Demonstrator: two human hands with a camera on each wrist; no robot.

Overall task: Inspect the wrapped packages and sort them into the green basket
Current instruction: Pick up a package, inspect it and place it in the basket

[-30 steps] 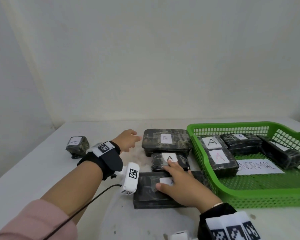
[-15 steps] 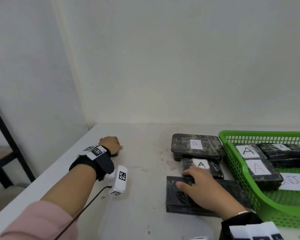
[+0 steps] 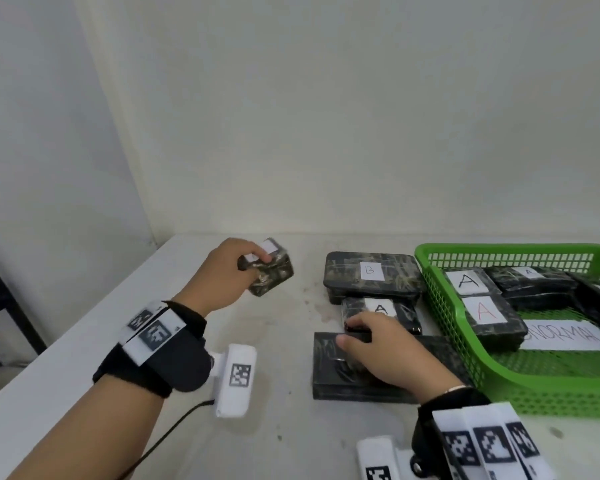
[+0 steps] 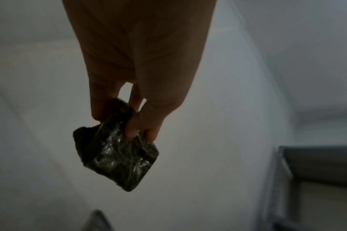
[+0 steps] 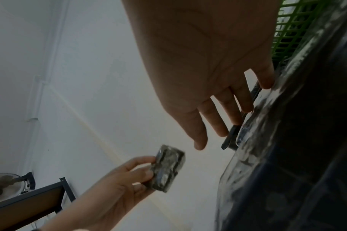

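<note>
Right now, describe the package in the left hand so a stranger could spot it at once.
Start at the green basket on the white table and look left, past the flat package marked B. The small wrapped package is held off the table in the left hand: the only lifted, cube-like one.

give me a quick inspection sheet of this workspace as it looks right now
surface: white table, faint stains
job's things: green basket holds several wrapped packages and a paper sign; B package, A package and flat black package on the table left of it
clutter: nothing seen
grippers: left hand holds small package above the table; right hand rests with fingers straight on the flat black package
cables: black cable from left wrist camera
surroundings: plain walls; dark frame at left
</note>
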